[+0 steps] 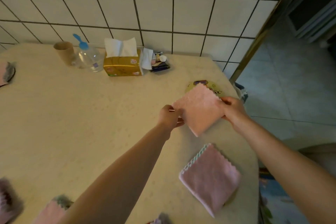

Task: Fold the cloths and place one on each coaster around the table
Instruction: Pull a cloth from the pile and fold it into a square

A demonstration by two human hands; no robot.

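Pink folded cloth (198,108) sits right of centre, held between both hands, its far corner over a round printed coaster (209,85). Left hand (169,117) pinches the left edge; right hand (231,108) pinches the right corner. Second folded pink cloth (211,176) lies lower right on the beige table (81,114). Gold tissue box (122,64) and clear bottle (90,58) stand upper left by the tiled wall (163,9).

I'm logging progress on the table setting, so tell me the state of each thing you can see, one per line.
Light pink square cloth: folded, held above the table.
Left hand: pinching the cloth's left corner.
Right hand: gripping its right corner.
Round yellow patterned coaster: partly covered by the held cloth.
Pink scalloped-edge cloth: folded, lying flat.
Gold tissue box: open, tissue sticking up.
Clear plastic bottle: blue-capped.
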